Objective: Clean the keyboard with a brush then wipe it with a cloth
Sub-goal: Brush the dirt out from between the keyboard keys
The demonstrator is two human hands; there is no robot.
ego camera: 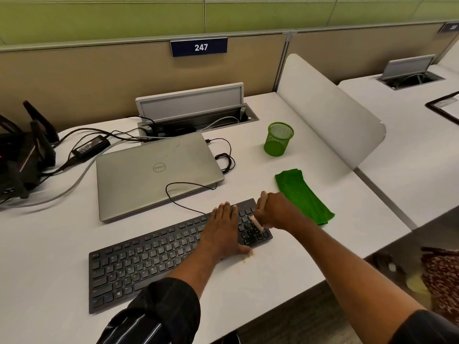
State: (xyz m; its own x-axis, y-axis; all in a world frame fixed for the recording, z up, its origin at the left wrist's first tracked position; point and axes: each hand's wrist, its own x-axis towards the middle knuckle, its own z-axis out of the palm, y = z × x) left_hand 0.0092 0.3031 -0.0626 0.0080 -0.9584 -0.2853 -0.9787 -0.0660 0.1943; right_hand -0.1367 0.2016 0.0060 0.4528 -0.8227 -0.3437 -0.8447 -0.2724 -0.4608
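Brushing numpad | your right hand (275, 212) is gripping the brush (258, 223), fingers wrapped; left hand (224, 228) is pressing flat, fingers spread, on the black keyboard (149, 254) | green cloth (303, 194) is lying just beside | keep sweeping crumbs off-edge.

The left hand (224, 227) lies flat, palm down, fingers stretched and slightly spread, thumb out toward the bench's near edge. Its forearm runs bare up from a dark striped sleeve pushed to the elbow. The right hand (274, 212) is curled in a fist-like grip, knuckles up, just right of the left hand, its bare forearm reaching in from the bench's near right corner
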